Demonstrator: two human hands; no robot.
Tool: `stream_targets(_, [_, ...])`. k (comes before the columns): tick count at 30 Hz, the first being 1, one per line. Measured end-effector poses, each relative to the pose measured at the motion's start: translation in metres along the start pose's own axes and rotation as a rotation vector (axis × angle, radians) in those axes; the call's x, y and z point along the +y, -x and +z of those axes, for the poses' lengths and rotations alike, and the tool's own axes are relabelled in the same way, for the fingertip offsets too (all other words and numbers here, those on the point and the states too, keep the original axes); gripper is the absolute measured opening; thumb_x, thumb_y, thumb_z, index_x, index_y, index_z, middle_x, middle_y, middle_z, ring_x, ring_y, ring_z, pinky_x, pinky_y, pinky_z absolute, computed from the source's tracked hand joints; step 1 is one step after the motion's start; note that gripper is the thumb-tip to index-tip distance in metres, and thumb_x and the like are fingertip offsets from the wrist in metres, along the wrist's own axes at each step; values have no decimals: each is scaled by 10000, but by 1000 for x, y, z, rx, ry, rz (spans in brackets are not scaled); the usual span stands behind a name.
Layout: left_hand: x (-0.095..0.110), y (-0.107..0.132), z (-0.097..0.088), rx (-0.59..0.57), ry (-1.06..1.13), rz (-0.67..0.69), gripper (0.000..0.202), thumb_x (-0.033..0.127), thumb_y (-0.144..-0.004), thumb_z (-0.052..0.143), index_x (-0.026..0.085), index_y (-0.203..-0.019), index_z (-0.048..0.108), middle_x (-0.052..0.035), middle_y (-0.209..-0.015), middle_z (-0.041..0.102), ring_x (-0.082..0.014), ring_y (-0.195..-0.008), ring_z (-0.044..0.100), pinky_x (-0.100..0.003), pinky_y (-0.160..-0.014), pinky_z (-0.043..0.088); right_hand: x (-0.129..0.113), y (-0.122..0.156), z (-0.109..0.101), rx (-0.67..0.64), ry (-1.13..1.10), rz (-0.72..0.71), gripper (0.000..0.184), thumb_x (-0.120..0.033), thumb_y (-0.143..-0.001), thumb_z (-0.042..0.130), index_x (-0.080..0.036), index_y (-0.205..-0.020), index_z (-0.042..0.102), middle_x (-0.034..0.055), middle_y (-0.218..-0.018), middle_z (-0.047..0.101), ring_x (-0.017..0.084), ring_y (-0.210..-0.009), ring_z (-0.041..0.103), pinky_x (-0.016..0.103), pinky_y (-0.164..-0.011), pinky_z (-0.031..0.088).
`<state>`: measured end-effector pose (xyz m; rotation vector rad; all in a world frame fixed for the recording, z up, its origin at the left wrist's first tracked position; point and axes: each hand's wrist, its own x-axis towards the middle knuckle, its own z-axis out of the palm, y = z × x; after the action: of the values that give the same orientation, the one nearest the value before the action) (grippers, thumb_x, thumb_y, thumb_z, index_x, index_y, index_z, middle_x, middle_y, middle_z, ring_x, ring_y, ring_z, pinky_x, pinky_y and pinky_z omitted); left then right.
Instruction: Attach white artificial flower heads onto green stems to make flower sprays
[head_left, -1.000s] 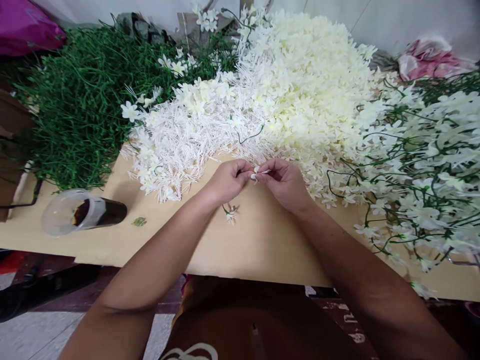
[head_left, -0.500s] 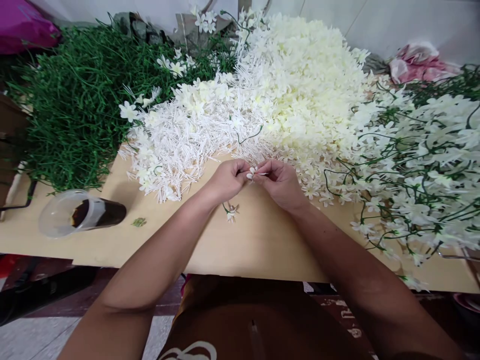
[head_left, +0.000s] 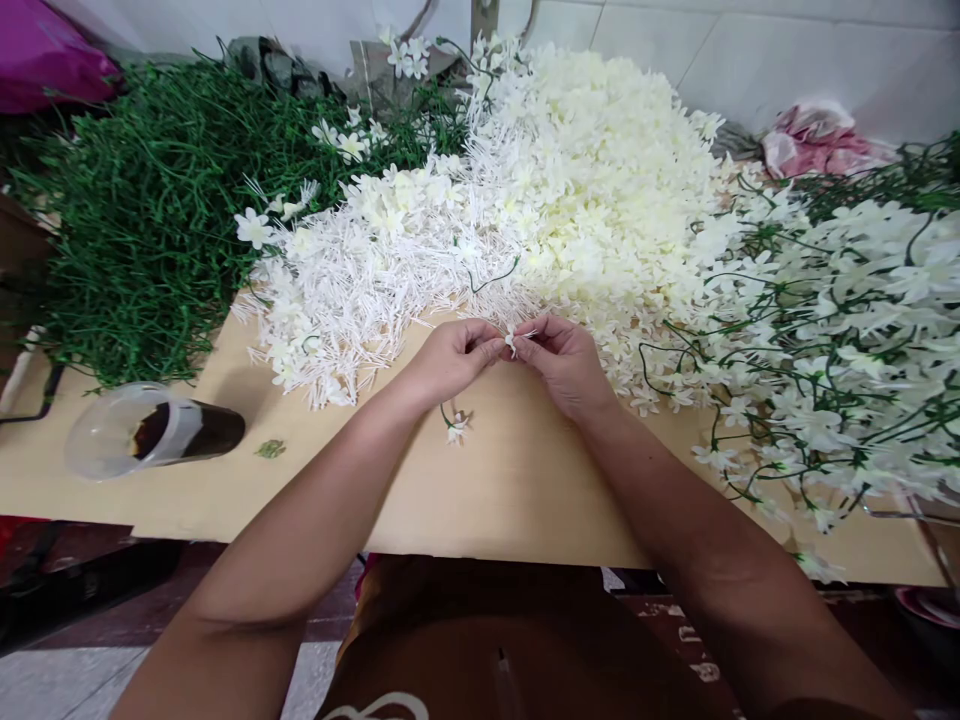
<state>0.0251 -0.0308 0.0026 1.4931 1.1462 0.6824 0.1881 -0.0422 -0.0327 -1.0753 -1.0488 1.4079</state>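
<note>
Between my fingertips is a small white artificial flower [head_left: 511, 341], above the table just in front of the heaps. My left hand [head_left: 466, 358] pinches its left side, thumb against forefinger. From the right, my right hand [head_left: 561, 360] pinches the same flower, and a thin white piece sticks out by its fingers. Below my left wrist a single white flower on a green stem [head_left: 456, 430] lies on the table. Right behind my hands spread the thin white stamen sticks [head_left: 382, 295], beside a big heap of cream-white flower heads [head_left: 615, 190].
Green plastic stems [head_left: 150, 200] are piled at the left. A clear plastic cup [head_left: 112, 435] with dark contents lies near the front left, beside a small greenish clump [head_left: 271, 449]. Stemmed white flowers [head_left: 847, 350] cover the right side. A pink-white plastic bag [head_left: 821, 142] sits by the wall.
The flower between my hands has turned and now shows from its side. My hands stay close together in nearly the same place; the view has shifted slightly.
</note>
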Motion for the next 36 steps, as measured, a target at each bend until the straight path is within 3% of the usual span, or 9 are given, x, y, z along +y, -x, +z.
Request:
stream_targets(5, [0,0,3,36,79,-9,210,280,-786,631,161,-626,566,33,-567,504,-80,-530,410,-226,-538,344,-3,1,3,10,16,-10,391,-409,-498,911,-202,-692,641,-35,-663,669,104,-637,624,261,-673,539])
stream_targets(14, [-3,-2,4,-12,124,-18,203,259,-729,626,172,-578,522,47,-518,454,-69,-492,361,-223,-508,308,-5,3,5,-15,87,-57,403,-409,-493,909,-195,-607,588,-22,-716,628,100,-677,578,260,-674,503])
stream_targets(21, [-3,-2,-1,-49,53,-10,217,255,-742,600,175,-563,506,54,-505,422,-71,-498,341,-215,-495,280,-5,6,9,-21,163,-80,406,-462,-521,886,-190,-600,595,-10,-732,617,111,-684,576,278,-665,499])
stream_targets(27, [-3,-4,-5,-92,-31,19,248,283,-821,556,169,-603,527,43,-544,470,-82,-527,397,-222,-545,337,-10,3,4,7,200,-47,393,-453,-535,882,-187,-670,625,-19,-661,652,109,-613,605,270,-621,521])
stream_targets(29, [-3,-4,-7,-75,-52,60,226,339,-846,562,153,-730,618,13,-636,564,-101,-596,483,-232,-601,396,-17,2,-3,7,184,-16,384,-439,-540,884,-184,-679,632,-29,-625,643,97,-567,599,261,-597,523])
stream_targets(32, [-2,-2,-16,-8,-75,190,326,436,-848,596,155,-986,690,-71,-941,673,-166,-859,606,-284,-778,481,-29,0,-16,19,106,57,401,-442,-522,894,-183,-684,635,-41,-580,624,86,-520,581,243,-545,521])
stream_targets(36, [0,3,-35,-77,-43,358,338,487,-861,610,211,-1012,735,-109,-1210,635,-227,-1160,573,-359,-1004,451,-44,-3,-32,49,-41,193,403,-380,-490,913,-191,-672,606,-40,-567,614,90,-538,578,212,-484,494])
